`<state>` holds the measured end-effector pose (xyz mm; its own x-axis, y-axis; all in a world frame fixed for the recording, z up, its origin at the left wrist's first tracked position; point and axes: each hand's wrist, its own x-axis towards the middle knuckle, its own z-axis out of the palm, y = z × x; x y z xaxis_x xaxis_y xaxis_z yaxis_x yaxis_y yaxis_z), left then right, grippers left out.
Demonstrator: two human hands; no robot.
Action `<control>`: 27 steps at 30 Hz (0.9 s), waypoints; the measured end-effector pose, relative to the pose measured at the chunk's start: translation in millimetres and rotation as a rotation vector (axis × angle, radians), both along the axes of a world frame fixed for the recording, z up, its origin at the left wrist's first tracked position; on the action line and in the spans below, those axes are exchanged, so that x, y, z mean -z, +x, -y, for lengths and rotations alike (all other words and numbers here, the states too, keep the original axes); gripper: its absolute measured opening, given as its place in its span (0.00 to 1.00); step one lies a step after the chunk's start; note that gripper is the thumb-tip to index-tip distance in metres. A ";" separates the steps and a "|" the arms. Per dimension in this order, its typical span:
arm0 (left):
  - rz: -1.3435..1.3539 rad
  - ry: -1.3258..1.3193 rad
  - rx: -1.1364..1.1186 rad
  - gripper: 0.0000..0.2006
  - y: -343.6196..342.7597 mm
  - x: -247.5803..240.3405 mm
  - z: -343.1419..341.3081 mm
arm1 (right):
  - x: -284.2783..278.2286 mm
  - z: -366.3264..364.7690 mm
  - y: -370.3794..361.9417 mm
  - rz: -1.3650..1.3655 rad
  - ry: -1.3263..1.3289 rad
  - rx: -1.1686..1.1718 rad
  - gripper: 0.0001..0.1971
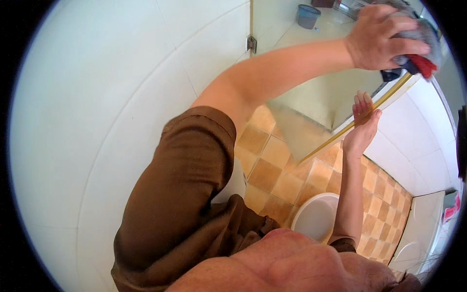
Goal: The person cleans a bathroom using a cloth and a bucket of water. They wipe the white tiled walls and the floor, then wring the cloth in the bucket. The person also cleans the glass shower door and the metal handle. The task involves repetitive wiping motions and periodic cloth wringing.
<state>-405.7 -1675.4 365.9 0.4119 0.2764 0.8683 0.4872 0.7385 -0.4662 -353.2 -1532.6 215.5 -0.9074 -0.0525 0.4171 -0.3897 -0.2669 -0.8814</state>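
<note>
My left hand (379, 39) reaches across to the upper right, its fingers bent around a bunched grey and red cloth (423, 65). The cloth lies against the upper part of a glass door (301, 131), near its gold-coloured edge. Lower down on the same edge is my right hand (361, 129). Its fingers show through the glass on one side and its thumb is on the other, with the door edge between them. Part of the cloth is hidden under my left fingers.
A white basin (316, 216) stands on the brown checkered tile floor (277, 182) below my right forearm. Through the glass a grey bucket (308, 17) is visible. A metal hinge (251, 44) joins the glass by the white tiled wall (121, 73). Something pink (452, 208) is at the far right.
</note>
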 end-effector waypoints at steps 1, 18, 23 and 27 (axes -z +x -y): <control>-0.038 0.085 -0.006 0.31 -6.5 25.9 1.5 | 0.2 0.2 -0.2 -0.001 0.000 0.000 0.34; 0.839 0.758 -0.212 0.31 -2.4 247.3 137.0 | 12.7 6.0 -5.8 -0.076 0.019 0.111 0.34; 0.588 0.874 -0.224 0.29 -22.5 188.2 130.5 | 9.4 18.3 -1.1 -0.096 0.019 0.199 0.34; 0.678 0.611 -0.241 0.34 10.6 276.8 62.8 | 11.0 22.8 -1.9 -0.110 0.034 0.248 0.35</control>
<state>-395.1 -1738.2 89.1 -0.2433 -0.2943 0.9242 0.3148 0.8773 0.3622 -355.2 -1555.5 204.5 -0.8438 0.1495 0.5154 -0.5330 -0.1223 -0.8372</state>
